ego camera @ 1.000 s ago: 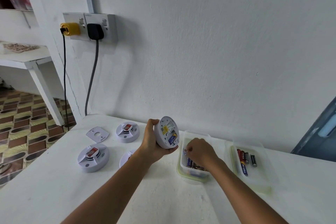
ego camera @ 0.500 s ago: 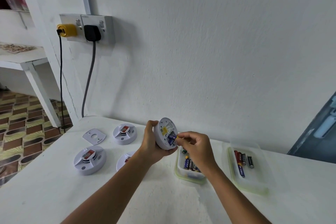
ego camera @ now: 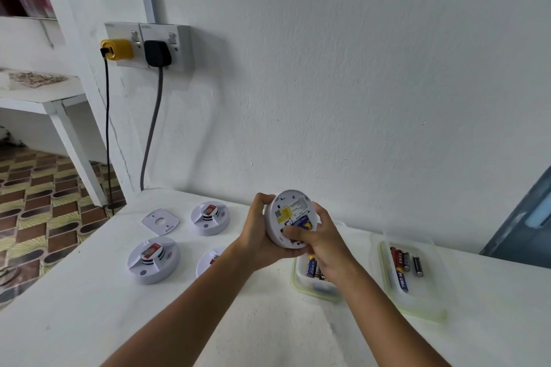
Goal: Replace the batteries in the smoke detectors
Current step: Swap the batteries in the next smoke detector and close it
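Both forearms reach up from the lower edge and meet at the smoke detector [ego camera: 287,219], held clear above the table. Left hand [ego camera: 258,231] cups the detector from its left and underside, fingers curled over the upper left rim, thumb side beneath. Right hand [ego camera: 320,243] closes in from the detector's right, thumb [ego camera: 296,234] pressed flat against its open back over the blue battery [ego camera: 301,223], remaining fingers wrapped behind the right rim. Wrists bent slightly inward, nearly touching below the detector
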Tool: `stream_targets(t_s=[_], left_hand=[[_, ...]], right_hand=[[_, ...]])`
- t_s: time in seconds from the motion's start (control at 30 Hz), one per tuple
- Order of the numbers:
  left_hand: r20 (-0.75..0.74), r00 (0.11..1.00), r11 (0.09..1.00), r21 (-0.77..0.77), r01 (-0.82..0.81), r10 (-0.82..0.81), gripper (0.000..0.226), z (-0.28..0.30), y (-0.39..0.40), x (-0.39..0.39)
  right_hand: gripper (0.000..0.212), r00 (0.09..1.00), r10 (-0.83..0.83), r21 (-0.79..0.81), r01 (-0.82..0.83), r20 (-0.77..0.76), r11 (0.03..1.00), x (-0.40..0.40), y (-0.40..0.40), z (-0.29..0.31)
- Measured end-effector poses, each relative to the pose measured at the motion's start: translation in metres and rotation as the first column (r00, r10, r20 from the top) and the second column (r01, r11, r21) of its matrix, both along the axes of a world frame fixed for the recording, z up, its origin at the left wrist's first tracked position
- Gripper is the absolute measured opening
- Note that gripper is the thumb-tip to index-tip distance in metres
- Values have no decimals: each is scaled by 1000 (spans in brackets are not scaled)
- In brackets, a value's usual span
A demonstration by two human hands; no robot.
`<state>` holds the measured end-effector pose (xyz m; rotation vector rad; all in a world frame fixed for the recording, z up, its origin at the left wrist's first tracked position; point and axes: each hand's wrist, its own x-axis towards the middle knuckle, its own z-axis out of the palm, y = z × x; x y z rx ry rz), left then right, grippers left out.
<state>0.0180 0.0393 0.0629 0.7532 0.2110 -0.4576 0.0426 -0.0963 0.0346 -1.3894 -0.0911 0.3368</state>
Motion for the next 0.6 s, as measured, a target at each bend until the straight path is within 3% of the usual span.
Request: stream_targets(t_s=[0.1, 0.27, 0.47, 0.6], left_hand=[[-2, 999, 999, 16, 32, -32, 52, 5, 0, -1], [-14, 998, 997, 53, 59, -58, 51, 13, 7, -2], [-8, 994, 987, 124, 106, -106, 53, 23, 15, -3], [-11, 996, 985, 150, 84, -84, 54, 22, 18, -1]], right_hand=[[79, 993, 98, 39, -101, 58, 994, -1, 1, 2], [82, 996, -7, 60, 1, 89, 998, -8, 3, 11], [37, 986, 43, 12, -45, 160, 999, -17, -6, 37], [42, 989, 67, 19, -71, 131, 997, -21, -4, 37]])
